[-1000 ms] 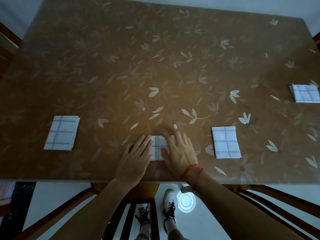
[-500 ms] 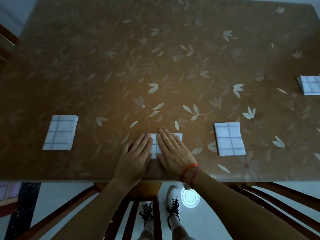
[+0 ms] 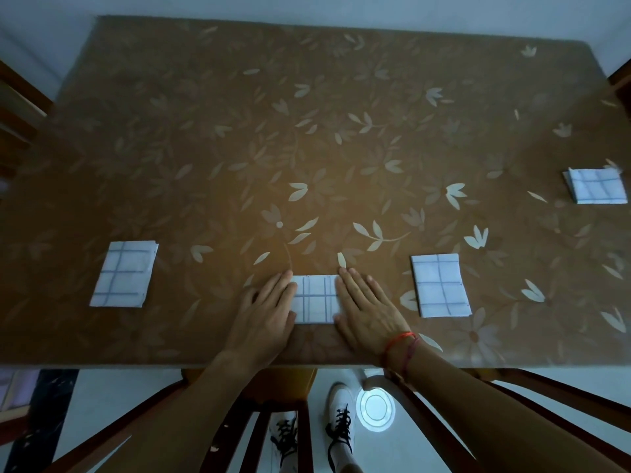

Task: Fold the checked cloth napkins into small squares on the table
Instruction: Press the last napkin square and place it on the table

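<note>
At the near edge of the brown flower-patterned table (image 3: 307, 131), the left hand (image 3: 266, 312) and the right hand (image 3: 367, 308) lie flat, palms down with fingers stretched out and close together, each pressing on one side edge of a small folded checked napkin (image 3: 316, 298) and gripping nothing. On the same near row a second folded napkin (image 3: 124, 274) lies well apart to the left and a third folded napkin (image 3: 440, 285) lies near the right hand without touching it. Farther back, at the right edge of the table, sits a fourth folded napkin (image 3: 597, 186).
</note>
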